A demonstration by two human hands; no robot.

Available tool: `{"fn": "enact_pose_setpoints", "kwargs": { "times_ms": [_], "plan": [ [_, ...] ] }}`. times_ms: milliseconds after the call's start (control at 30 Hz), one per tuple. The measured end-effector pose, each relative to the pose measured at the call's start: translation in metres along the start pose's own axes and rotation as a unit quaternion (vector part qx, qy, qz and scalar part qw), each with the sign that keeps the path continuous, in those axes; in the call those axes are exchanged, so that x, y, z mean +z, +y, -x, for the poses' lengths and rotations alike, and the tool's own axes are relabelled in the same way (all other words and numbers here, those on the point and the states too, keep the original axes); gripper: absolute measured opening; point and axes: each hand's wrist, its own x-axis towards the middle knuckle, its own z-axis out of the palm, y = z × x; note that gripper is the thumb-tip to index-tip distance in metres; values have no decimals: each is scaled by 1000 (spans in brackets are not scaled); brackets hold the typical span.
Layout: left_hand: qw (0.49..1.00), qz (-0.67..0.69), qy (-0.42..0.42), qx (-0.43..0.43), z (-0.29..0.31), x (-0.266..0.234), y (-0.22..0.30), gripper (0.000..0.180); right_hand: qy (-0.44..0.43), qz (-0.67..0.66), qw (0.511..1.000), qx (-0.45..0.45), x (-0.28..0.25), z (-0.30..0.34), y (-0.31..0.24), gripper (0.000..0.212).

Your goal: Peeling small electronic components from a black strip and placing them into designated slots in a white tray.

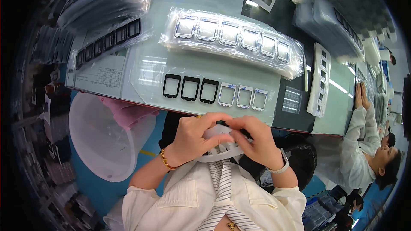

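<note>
Close to my body, just off the table's front edge, both hands hold a curled white strip between them. The strip looks like thin backing sheet, bent into a loop. My left hand pinches it from the left with thumb and forefinger. On the other side my right hand grips it, fingers bent inward and partly hidden. In front of them on the table lies a row of small rectangular frames: three black frames at left, then three white frames with blue marks.
A clear plastic tray stack holding several white-faced frames lies behind the row. Another tray with black frames is at left. White strips with square holes lie at right. A white bin stands below left. A co-worker's hands rest at far right.
</note>
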Motion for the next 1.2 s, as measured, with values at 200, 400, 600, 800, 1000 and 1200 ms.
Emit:
{"fn": "enact_pose_setpoints", "kwargs": {
  "times_ms": [200, 400, 600, 800, 1000, 1200],
  "plan": [
    [997, -61, 9, 47, 3, -22, -7, 23, -35, -3, 998, 61, -13, -4, -1, 15],
    [998, -64, -2, 7, 4, -32, 0, 7, 23, -8, 1000, -6, -7, -21, -9, 16],
    [997, -79, 7, -10, 7, -35, -8, 4, -21, 22, 998, -56, 1, -34, -17, 16],
    [984, -167, 50, -26, 12, -43, -22, 8, 60, -90, 993, -54, -9, -48, -25, 11],
    [975, -208, 65, 43, 7, -38, -26, 13, 140, -97, 982, 87, 19, -79, 18, 9],
    [962, -258, 69, 62, 7, -35, -33, 21, 130, -49, 987, 84, 27, -81, 26, 11]
  ]
}}
